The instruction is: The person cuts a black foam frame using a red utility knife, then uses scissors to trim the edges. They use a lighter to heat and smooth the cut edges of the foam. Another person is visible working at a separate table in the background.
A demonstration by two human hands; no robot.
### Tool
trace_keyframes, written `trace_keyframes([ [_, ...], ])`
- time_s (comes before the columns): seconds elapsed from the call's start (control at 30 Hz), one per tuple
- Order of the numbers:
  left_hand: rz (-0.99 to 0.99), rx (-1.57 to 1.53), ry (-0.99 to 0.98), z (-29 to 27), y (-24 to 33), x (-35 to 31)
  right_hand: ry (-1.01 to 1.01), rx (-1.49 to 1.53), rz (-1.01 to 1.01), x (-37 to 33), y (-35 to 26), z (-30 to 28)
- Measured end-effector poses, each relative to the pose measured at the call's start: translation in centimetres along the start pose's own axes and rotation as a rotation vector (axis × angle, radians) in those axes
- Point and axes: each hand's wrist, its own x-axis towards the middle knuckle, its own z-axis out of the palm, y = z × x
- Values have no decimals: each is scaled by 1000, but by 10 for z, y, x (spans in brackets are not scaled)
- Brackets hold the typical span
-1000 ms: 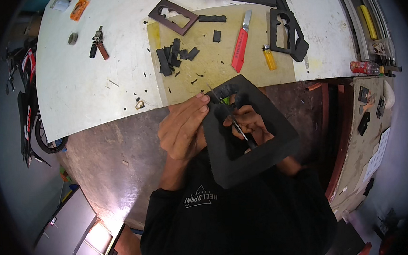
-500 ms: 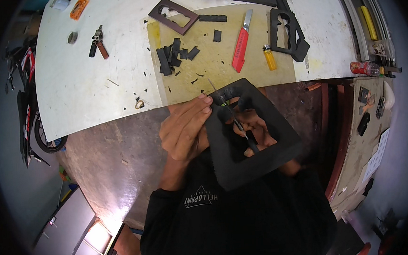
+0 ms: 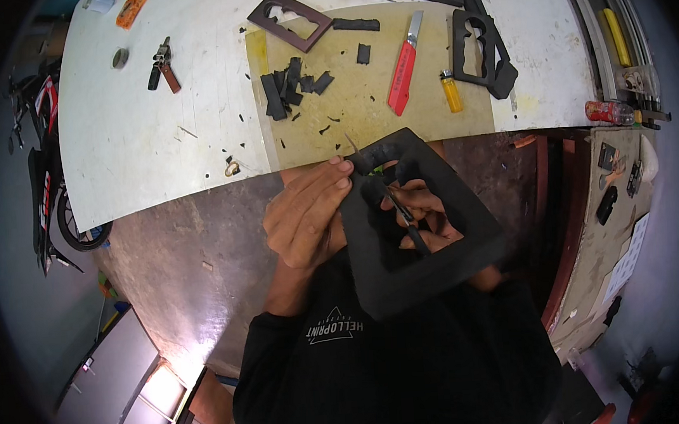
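Note:
A thick black foam block with a scalloped cut-out through its middle is held tilted in front of my chest, just off the table's near edge. My left hand is closed on its left side, fingertips on the upper left corner. Through the cut-out shows my right hand, closed around the dark handle of a thin-bladed knife. The blade runs toward the upper left wall of the foam, and its narrow tip shows past that corner. Part of the blade is hidden by the foam, as is part of my right hand.
On the white table lies a yellowish cutting mat with foam scraps, a red cutter knife, a yellow lighter, a brown foam frame and a black foam frame. Pliers-like tools lie farther left.
My right hand and the knife have shifted slightly within the cut-out. Less of the blade shows near the upper left wall. My left hand keeps its hold on the foam.

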Motion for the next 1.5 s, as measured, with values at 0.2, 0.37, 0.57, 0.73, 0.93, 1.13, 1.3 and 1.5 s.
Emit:
trace_keyframes([
  [0.2, 21, 13, 37, 4, 2, 0, 24, 233, 168, -11, 4, 1],
  [0.37, 2, 102, 33, 4, 1, -3, 84, 319, 220, -8, -5, 2],
  [0.57, 9, 40, 20, 4, -1, -4, 79, 345, 363, -8, -14, -3],
  [0.73, -11, 53, 7, 2, -1, -4, 43, 309, 462, -11, -11, -6],
  [0.93, -29, 52, 24, 1, -1, -5, 111, 296, 422, -9, -17, 0],
  [1.13, -22, 24, 26, -1, -3, -8, 89, 217, 208, -5, -10, 1],
  [1.3, -2, 20, 42, 0, -5, -9, 110, 189, 240, -6, -12, 3],
  [1.5, -11, 26, 19, -2, -4, -6, 113, 71, 100, 4, -12, 2],
])
